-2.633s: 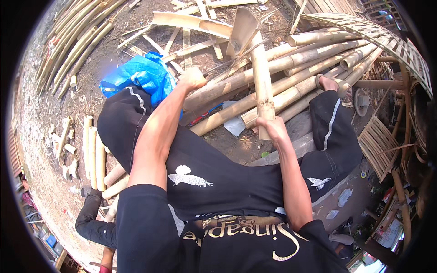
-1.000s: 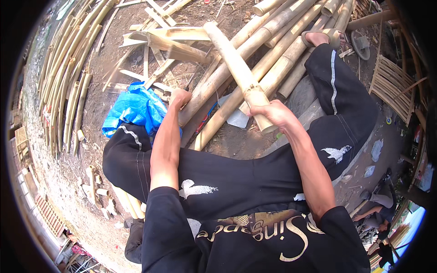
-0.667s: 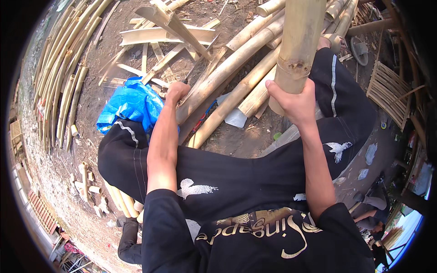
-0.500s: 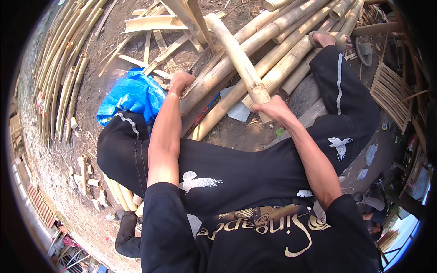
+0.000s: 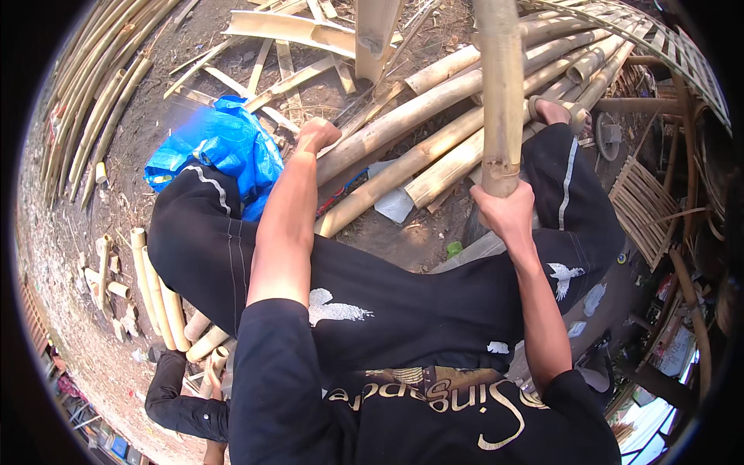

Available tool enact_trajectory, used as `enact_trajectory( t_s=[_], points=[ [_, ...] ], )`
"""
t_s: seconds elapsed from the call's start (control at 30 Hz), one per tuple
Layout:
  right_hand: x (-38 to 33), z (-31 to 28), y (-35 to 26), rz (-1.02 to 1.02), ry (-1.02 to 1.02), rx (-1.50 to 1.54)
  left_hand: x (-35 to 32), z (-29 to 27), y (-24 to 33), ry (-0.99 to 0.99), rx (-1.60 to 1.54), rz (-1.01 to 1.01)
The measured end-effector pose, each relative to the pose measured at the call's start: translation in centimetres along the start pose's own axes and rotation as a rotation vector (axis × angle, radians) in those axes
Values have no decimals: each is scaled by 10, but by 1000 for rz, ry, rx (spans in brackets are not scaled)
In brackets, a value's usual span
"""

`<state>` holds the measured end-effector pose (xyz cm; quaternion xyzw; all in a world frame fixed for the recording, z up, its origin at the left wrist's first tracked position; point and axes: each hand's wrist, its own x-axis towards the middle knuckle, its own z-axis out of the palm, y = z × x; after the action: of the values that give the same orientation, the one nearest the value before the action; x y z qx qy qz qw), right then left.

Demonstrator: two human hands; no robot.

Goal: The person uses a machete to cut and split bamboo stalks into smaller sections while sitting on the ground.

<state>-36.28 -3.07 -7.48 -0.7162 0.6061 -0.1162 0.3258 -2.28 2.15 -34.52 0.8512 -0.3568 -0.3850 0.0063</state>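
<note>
My right hand [image 5: 505,208] is wrapped round the lower end of a thick bamboo pole [image 5: 502,101]. The pole stands up from my fist and runs out past the top of the view. My left hand [image 5: 318,137] is closed in a fist just beyond my left knee, by the end of a long bamboo pole lying on the ground [image 5: 403,116]. What the left fingers hold, if anything, is hidden. A split half of bamboo [image 5: 375,43] stands upright beyond the left hand. Crumpled blue plastic sheeting [image 5: 232,151] lies against my left knee.
Several bamboo poles [image 5: 457,174] lie side by side between my legs. Split bamboo strips [image 5: 291,81] are strewn on the soil ahead. Long bamboo lengths [image 5: 85,101] lie at the far left. A slatted bamboo panel [image 5: 647,205] is at the right. Another person's leg [image 5: 182,395] shows lower left.
My right hand has moved right and swung the bamboo pole from a leftward slant to nearly upright. The left fist has shifted only slightly. The whole view has turned a little.
</note>
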Motion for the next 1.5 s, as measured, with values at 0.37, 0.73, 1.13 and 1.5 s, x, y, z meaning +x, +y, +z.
enact_trajectory(
  t_s=[0.37,0.73,1.13,1.5],
  points=[
    [13,-97,-80,5,-173,-132,7,-3,-8,-103,-1,44],
    [43,5,-14,247,-508,-265,44,28,-58,-101,55,-90],
    [47,-77,-44,135,-283,434,-5,-37,44,236,-220,56],
    [100,-63,-70,-144,57,567,80,-70,101,118,-81,-11]
  ],
)
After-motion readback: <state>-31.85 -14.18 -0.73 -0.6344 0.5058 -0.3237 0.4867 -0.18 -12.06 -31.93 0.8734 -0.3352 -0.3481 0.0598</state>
